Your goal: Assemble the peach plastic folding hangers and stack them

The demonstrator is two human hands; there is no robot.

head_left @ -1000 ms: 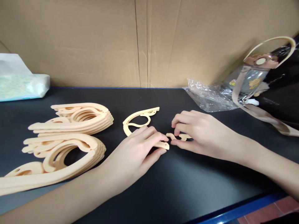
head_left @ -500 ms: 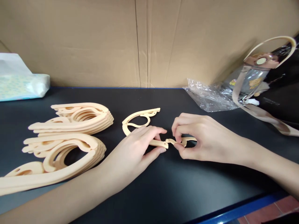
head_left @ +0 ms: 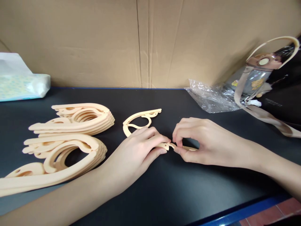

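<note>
A cream plastic folding hanger (head_left: 131, 116) lies on the black table, its hinged bend at the left. My left hand (head_left: 141, 144) covers its lower arm, and the thumb and fingers pinch a flat cream arm end (head_left: 164, 146) with a small hole, which seems to belong to this hanger. Facing it, my right hand (head_left: 199, 139) pinches a thin curved cream piece (head_left: 172, 145) between thumb and fingertips. The tip of that piece meets the holed end; whether they are joined is unclear. More of a cream part (head_left: 189, 148) shows through the gap in the right hand's fingers.
Two stacks of folded cream hangers, a rear stack (head_left: 77, 127) and a front stack (head_left: 70, 175), lie at the left. A tissue pack (head_left: 23, 86) sits behind them. At right are a crumpled clear plastic bag (head_left: 209, 99) and a strapped bottle (head_left: 258, 78). Cardboard (head_left: 105, 44) stands behind.
My right hand has tilted and lowered slightly, turning the curved piece so its tip sits at the holed end. My left index fingertip has come down onto that end.
</note>
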